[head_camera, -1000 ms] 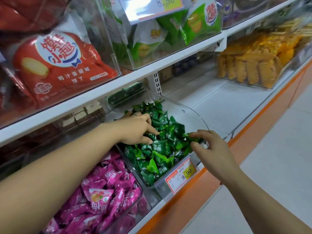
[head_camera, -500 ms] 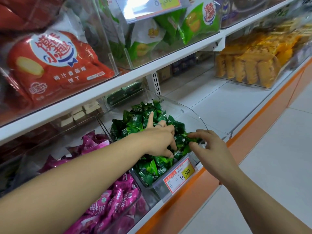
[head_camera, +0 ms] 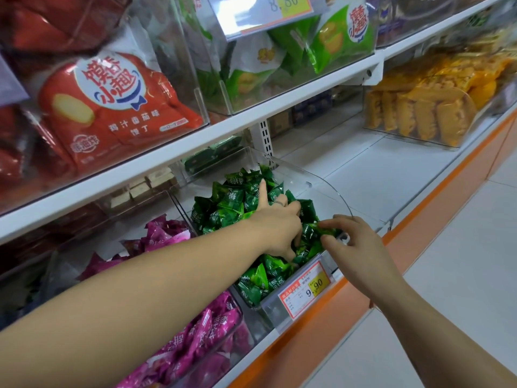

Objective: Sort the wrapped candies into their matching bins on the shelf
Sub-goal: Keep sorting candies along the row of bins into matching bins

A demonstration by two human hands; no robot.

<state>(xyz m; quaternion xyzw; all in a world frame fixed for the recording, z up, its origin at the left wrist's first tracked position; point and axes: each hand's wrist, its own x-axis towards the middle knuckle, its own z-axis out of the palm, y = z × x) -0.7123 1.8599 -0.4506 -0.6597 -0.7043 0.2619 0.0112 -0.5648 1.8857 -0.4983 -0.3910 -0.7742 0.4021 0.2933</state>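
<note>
The left hand (head_camera: 277, 228) has slid from the back of the green candies (head_camera: 232, 203) to the middle of the pile. One finger points straight out and the others dig down (I cannot tell if they grip a piece). The right hand (head_camera: 356, 247) has barely moved and pinches one green candy (head_camera: 328, 230) at the front corner of the clear bin (head_camera: 330, 191) on the shelf (head_camera: 377, 175). It looks like green ones are being checked or tidied here, beside the pink candies (head_camera: 201, 340). The price tag (head_camera: 306, 288) reads 9.90, the top tag (head_camera: 268, 9) reads 8.80, and the red bag (head_camera: 112, 107) carries big Chinese words.
</note>
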